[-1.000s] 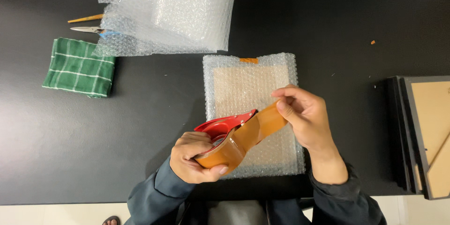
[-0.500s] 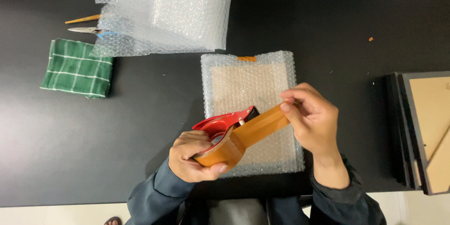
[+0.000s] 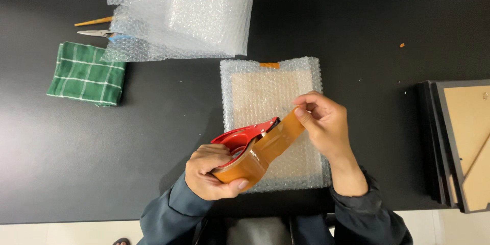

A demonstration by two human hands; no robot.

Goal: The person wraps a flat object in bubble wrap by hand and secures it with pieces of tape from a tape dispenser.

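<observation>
A glossy red plastic tape dispenser (image 3: 244, 138) carries shiny brown plastic packing tape (image 3: 265, 148). Beneath it lies a parcel wrapped in clear, bumpy bubble wrap (image 3: 273, 97) on the matt black counter (image 3: 102, 148). Left of the parcel, a green checked woven cloth (image 3: 86, 74) looks soft.

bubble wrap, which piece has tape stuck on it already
The flat bubble-wrapped parcel under the hands: a short brown tape strip sits on its top edge. The loose bubble wrap pile farther up the table shows none.

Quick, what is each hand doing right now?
Left hand: closed around the red tape dispenser.
Right hand: fingers pinched shut on the free end of the brown tape.
</observation>
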